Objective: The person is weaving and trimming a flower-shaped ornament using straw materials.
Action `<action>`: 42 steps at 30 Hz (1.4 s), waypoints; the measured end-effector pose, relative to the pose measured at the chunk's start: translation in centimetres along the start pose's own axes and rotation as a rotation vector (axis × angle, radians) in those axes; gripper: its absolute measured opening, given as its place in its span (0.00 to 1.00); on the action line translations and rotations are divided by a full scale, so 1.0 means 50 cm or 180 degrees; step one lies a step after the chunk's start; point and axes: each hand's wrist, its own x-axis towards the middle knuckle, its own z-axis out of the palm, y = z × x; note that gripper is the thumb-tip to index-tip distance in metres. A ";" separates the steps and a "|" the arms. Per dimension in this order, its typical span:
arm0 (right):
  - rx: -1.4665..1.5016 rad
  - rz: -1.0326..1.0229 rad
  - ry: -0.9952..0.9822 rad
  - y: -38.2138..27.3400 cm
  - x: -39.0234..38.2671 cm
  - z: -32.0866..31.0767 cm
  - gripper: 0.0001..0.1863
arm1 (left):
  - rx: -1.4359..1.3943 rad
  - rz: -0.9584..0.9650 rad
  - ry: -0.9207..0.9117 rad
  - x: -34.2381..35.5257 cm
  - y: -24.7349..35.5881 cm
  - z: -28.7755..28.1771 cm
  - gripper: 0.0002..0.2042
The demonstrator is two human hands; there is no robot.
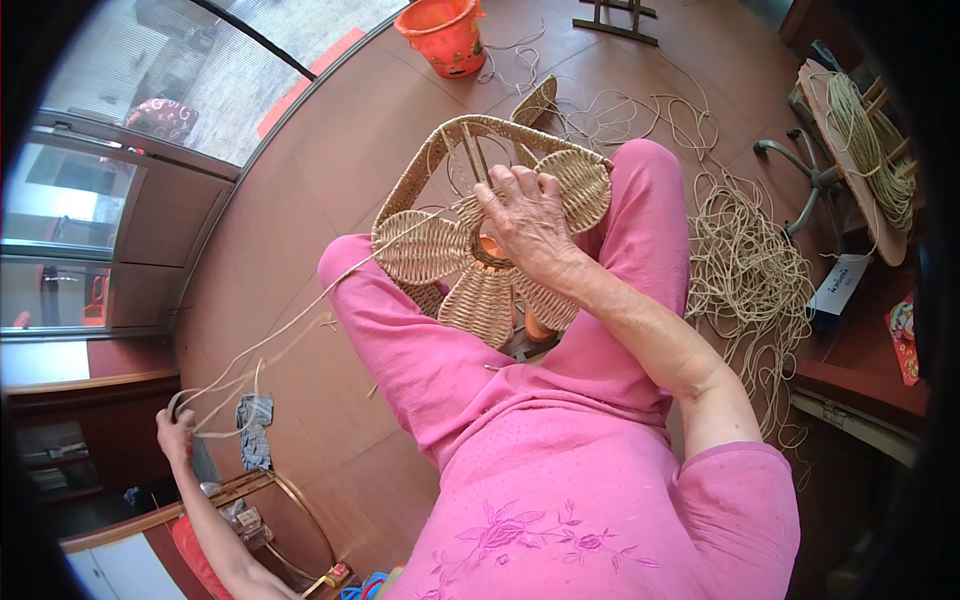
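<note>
A woven piece (425, 248) rests between my knees, with several petal-shaped panels of tan cord round an open middle and a wrapped curved frame on its far side. Over the inner ends of the far petals bends my right hand (530, 215), its fingers curled round the frame there; the fingertips are partly hidden. My left hand (176, 432) is stretched far out to the left, closed on a strand of tan cord (310, 305). From it the cord runs across my left knee to the woven piece, with loose loops hanging near the hand.
Right of my knee lies a tangled cord heap (750, 265), trailing strands across the floor. A coil of cord (865, 150) hangs on a board by a metal chair base (815, 180). An orange bucket (443, 38) stands far off. Glass doors (70, 210) line the left side.
</note>
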 end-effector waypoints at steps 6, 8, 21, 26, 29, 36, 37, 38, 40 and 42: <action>0.2624 -0.0260 -0.0654 -0.120 0.005 -0.092 0.37 | -0.1402 0.1296 -0.2274 -0.181 0.494 0.066 0.05; 0.3176 -0.0595 -0.0491 -0.164 -0.007 -0.105 0.45 | -0.1922 0.1215 -0.3196 -0.293 0.710 0.024 0.05; 0.2128 0.1029 -0.0016 0.033 0.089 -0.075 0.13 | -0.3745 0.1155 -0.2621 -0.239 1.069 0.196 0.13; 0.0860 0.0321 -0.0010 0.058 0.121 -0.008 0.10 | -0.3030 0.1338 -0.2358 -0.211 1.123 0.289 0.23; 0.1192 0.0392 -0.0348 0.043 0.100 0.045 0.10 | -0.3001 0.1487 -0.2477 -0.228 1.147 0.322 0.35; 0.1232 0.0757 -0.0063 0.016 0.106 -0.066 0.11 | -0.3775 0.1403 -0.2769 -0.241 1.105 0.322 0.48; 0.1228 0.0756 -0.0075 0.015 0.108 -0.062 0.11 | -0.3782 0.1394 -0.2779 -0.240 1.106 0.318 0.48; 0.1231 0.0665 -0.0119 0.012 0.114 -0.051 0.11 | -0.3956 0.1313 -0.2911 -0.235 1.107 0.314 0.48; 0.1260 0.0619 -0.0335 0.031 0.105 0.012 0.11 | -0.4408 0.1216 -0.3115 -0.234 1.126 0.319 0.50; 0.1399 0.0884 -0.0621 0.042 0.107 0.045 0.12 | -0.4448 0.1239 -0.3149 -0.222 1.133 0.326 0.49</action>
